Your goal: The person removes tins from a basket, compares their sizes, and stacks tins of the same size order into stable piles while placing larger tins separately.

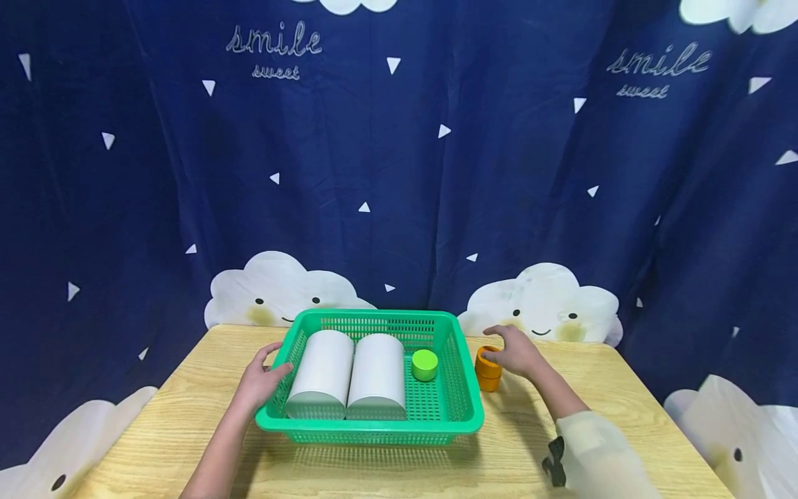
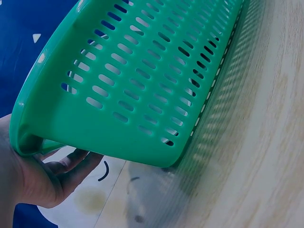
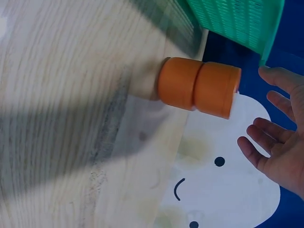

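Observation:
A green plastic basket (image 1: 369, 437) with slotted walls stands on the table. My left hand (image 1: 264, 380) holds its left rim, thumb over the edge and fingers below it; the left wrist view shows this hand (image 2: 47, 175) at the basket's corner (image 2: 95, 137). Inside lie two white cylinders (image 1: 324, 367) side by side and a small lime-green round piece (image 1: 424, 365). Right of the basket stands an orange cylinder (image 1: 489, 378) of two stacked, cup-like parts. My right hand (image 1: 516, 352) hovers over its top with fingers spread; in the right wrist view, a gap separates this hand (image 3: 285, 137) from the orange cylinder (image 3: 199, 88).
The light wooden table (image 1: 580, 388) extends to both sides of the basket. Behind it hangs a dark blue curtain (image 1: 399, 173) printed with white clouds and triangles. The basket's right wall stands close beside the orange cylinder.

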